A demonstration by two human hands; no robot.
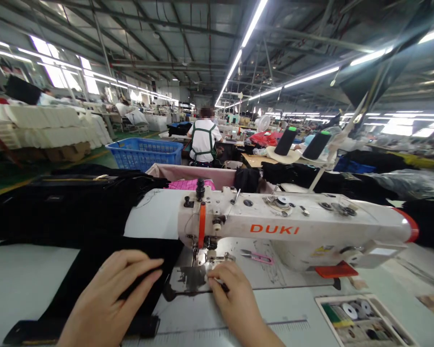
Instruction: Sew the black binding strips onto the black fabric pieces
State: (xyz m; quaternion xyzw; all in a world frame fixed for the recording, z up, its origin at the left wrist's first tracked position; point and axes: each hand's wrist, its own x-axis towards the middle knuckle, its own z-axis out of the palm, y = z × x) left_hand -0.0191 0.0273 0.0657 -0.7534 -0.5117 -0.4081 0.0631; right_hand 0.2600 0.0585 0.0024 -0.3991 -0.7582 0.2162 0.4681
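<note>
A white sewing machine (311, 231) marked DUKI stands in front of me. Black fabric (79, 274) lies on the table to the left of its needle area, with a rolled or folded strip along the near end. My left hand (112, 294) is over this fabric, thumb and forefinger a little apart with nothing visible between them. Just in front of the presser foot (201, 256), my right hand (235, 299) is closed in a pinch above the metal needle plate (188, 279). Whatever sits between its fingertips is too small to make out. Pink-handled thread snips (258, 256) rest under the machine arm.
Stacked black fabric pieces (65, 202) cover the table's left. A parts tray (361, 320) with bobbins is at the lower right. Beyond the machine are a blue basket (144, 153), two black thread cones (285, 140) and a seated person (202, 140) facing away.
</note>
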